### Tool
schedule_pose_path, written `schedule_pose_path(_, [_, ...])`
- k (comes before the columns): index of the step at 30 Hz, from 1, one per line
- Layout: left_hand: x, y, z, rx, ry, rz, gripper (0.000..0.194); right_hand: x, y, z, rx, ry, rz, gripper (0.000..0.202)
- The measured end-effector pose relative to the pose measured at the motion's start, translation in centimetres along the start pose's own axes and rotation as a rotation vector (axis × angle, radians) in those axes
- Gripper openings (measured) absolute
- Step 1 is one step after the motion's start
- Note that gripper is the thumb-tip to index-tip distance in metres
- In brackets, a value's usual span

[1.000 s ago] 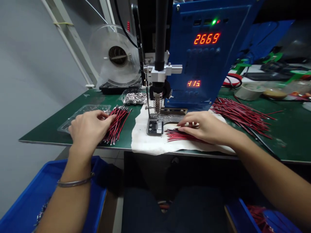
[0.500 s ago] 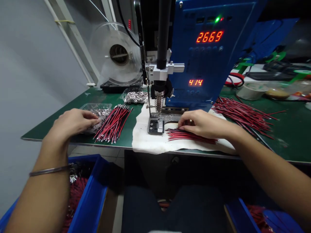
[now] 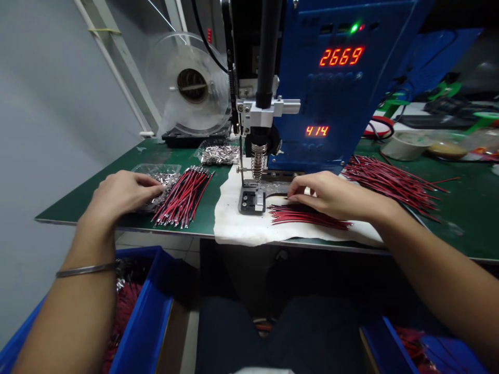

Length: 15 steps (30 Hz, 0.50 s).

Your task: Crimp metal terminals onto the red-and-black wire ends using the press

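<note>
Since a second ago the left hand (image 3: 122,193) has slid off the bundle of finished red-and-black wires (image 3: 182,196) and moved left to the clear plastic tray of small metal terminals (image 3: 158,179); over the last half second it has hardly shifted. The right hand (image 3: 331,195) has stayed over the small pile of red wires (image 3: 307,215) on the white cloth (image 3: 234,226), its fingertips now lifted a little toward the metal fixture (image 3: 252,200) under the press head (image 3: 258,156). The lower red counter on the blue machine (image 3: 339,104) went from 415 to 414; the upper one reads 2669 as before.

The left hand lies palm down, fingers loosely curled with their tips in the tray among the terminals; whether anything is pinched between them cannot be told. The right hand is also palm down, fingers drawn narrow and pointing left, touching the near ends of the wire pile just right of the fixture; a held wire cannot be made out.

The finished bundle lies on the green mat (image 3: 460,218) between tray and cloth. A larger heap of red wires (image 3: 390,182) lies right of the machine, and a blue bin (image 3: 150,311) sits below the left forearm
</note>
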<state>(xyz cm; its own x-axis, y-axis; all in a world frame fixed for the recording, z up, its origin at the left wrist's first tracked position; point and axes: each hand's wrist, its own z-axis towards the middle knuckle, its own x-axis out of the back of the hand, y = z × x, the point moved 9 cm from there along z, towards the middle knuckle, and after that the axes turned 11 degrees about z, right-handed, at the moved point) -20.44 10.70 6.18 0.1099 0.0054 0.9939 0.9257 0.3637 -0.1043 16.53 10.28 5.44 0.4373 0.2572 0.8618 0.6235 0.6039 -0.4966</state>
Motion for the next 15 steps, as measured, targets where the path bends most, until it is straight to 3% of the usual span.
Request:
schedule_pose_path(3, [1.1,-0.5,-0.5,0.052,0.134,-0.033,0.041,0.6,-0.8,0.4,0.03,0.017,0.001,0.018])
schedule_pose_path(6, [3.2,-0.5,-2.3,0.085,0.363,-0.127,0.035,0.8,-1.7,1.3,0.075,-0.017,0.015,0.019])
schedule_pose_path(10, [5.5,2.4,-6.3,-0.046,0.635,-0.286,0.026,0.5,-2.4,2.7,0.108,-0.103,0.072,0.02])
schedule_pose_path(12, [5.5,4.4,-7.9,-0.108,0.667,-0.407,0.025,0.5,-2.3,3.1,0.105,-0.099,0.131,0.021])
schedule_pose_path(15, [4.0,7.7,-9.0,-0.213,0.567,-0.693,0.022,0.5,-2.1,3.3,0.112,-0.036,0.252,0.023])
